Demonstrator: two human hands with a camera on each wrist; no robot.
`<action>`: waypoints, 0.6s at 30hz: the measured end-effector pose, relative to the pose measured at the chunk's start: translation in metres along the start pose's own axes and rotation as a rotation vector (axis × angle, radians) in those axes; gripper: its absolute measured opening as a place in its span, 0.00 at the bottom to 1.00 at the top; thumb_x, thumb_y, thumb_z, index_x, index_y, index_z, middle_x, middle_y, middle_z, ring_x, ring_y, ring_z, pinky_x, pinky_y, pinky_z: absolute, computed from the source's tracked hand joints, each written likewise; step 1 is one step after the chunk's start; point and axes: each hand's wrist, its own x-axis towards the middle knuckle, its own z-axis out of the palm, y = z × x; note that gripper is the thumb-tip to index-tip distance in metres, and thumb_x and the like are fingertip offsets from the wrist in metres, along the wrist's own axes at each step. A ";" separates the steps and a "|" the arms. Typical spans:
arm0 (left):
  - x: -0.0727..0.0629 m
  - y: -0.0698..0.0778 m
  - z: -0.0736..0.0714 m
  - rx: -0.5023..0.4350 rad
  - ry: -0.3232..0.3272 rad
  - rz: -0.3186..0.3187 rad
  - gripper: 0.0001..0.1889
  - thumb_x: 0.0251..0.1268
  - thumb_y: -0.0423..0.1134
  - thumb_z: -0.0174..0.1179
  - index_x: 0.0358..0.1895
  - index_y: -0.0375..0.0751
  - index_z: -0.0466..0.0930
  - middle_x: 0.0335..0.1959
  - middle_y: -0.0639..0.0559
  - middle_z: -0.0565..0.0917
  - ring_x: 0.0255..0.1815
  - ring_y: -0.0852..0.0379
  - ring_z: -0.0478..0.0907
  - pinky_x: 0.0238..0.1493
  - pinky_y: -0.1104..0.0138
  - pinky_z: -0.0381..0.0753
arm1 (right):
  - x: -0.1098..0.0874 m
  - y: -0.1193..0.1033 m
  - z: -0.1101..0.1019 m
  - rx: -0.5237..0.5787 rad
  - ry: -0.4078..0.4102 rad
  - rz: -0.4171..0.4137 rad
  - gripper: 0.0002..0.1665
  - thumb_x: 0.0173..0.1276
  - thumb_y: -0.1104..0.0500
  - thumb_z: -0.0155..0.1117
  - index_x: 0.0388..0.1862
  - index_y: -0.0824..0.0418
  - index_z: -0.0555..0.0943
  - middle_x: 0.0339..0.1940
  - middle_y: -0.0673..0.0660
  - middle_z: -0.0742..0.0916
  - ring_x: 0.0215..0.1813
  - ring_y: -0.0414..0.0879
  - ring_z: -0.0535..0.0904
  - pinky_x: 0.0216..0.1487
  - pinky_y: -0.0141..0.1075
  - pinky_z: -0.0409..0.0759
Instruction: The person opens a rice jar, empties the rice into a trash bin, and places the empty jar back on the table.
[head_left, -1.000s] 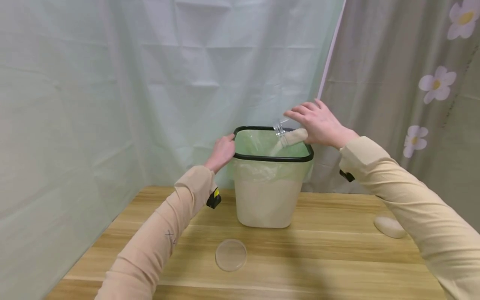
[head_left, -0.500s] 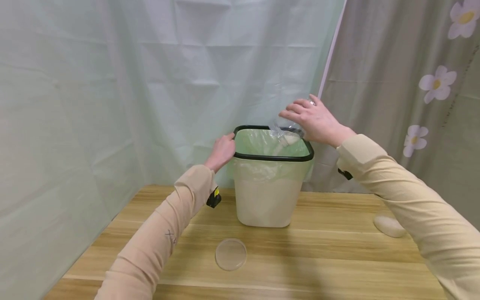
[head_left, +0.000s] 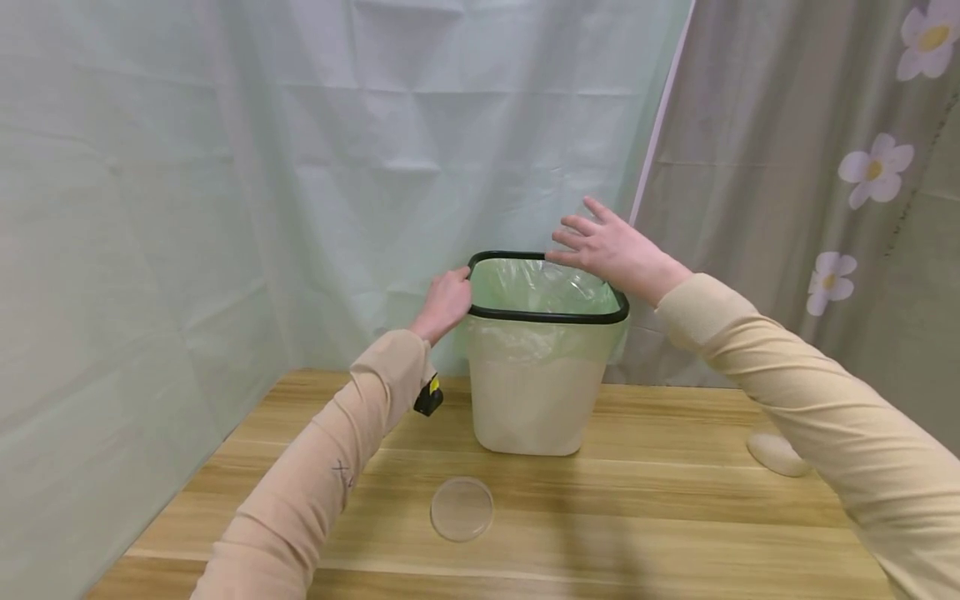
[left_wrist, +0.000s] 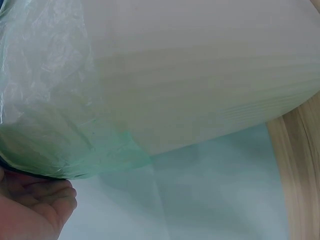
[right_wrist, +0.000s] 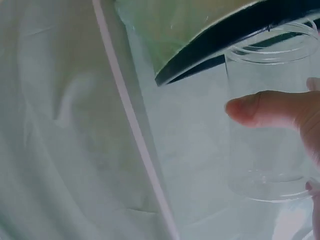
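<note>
A cream waste bin with a black rim ring stands upright, lined with a thin green bag. My left hand holds the rim on its left side, fingers curled at the edge in the left wrist view. Above the bin's right rear corner is my right hand, fingers spread round a clear jar. The thumb lies across the jar's side, and its threaded mouth overlaps the black ring in the right wrist view. Clear walls show no contents there; in the head view the jar is mostly hidden.
A clear round disc lies on the wooden table in front of the bin. An off-white rounded object sits at the right, partly behind my right sleeve. Curtains hang close behind the table.
The off-white contents slid from the jar down into the bin and are out of sight. My right hand has shifted slightly left and turned over further; my left hand stayed on the rim.
</note>
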 end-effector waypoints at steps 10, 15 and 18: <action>0.000 0.001 0.000 -0.013 0.000 0.004 0.23 0.68 0.32 0.30 0.63 0.28 0.60 0.63 0.38 0.63 0.64 0.45 0.57 0.61 0.60 0.55 | 0.007 -0.008 -0.008 -0.361 -0.039 -0.167 0.44 0.45 0.71 0.71 0.62 0.48 0.68 0.58 0.54 0.73 0.62 0.54 0.59 0.62 0.55 0.46; 0.000 0.002 0.000 -0.008 -0.011 -0.005 0.23 0.68 0.32 0.30 0.64 0.29 0.60 0.63 0.39 0.62 0.64 0.45 0.56 0.62 0.60 0.54 | 0.011 -0.011 -0.011 -0.435 -0.091 -0.219 0.46 0.46 0.68 0.72 0.63 0.46 0.65 0.59 0.55 0.71 0.63 0.54 0.57 0.61 0.56 0.46; -0.001 0.003 0.000 -0.005 -0.013 -0.012 0.23 0.68 0.32 0.30 0.64 0.29 0.60 0.64 0.40 0.62 0.64 0.45 0.55 0.62 0.60 0.54 | 0.012 -0.013 -0.011 -0.448 -0.108 -0.239 0.47 0.46 0.67 0.73 0.64 0.46 0.64 0.60 0.55 0.70 0.63 0.54 0.56 0.61 0.56 0.46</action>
